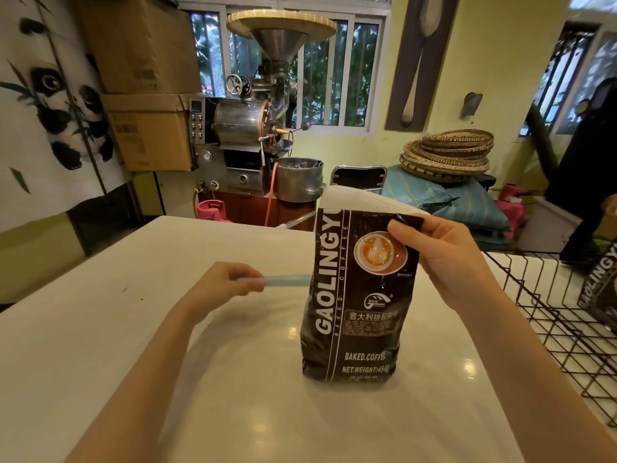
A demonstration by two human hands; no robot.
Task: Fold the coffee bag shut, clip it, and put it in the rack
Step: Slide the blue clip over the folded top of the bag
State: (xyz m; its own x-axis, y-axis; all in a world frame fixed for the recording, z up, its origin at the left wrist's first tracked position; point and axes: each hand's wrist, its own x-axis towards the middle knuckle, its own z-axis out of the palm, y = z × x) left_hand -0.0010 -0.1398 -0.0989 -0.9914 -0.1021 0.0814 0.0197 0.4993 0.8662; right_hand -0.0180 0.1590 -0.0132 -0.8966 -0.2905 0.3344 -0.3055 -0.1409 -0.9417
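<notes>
Two bare hands are over the white table (100, 329), and the black wire rack (547, 315) sits along its right edge with another dark bag (601, 289) inside. Centre table, the coffee bag (354, 315) stands upright, top folded back, white lining showing. Right hand (444, 252) has its fingers (399, 227) pinched on the bag's top right corner. Left hand (227, 285), fingers closed, grips a light blue clip (287, 281) just left of the bag.
</notes>
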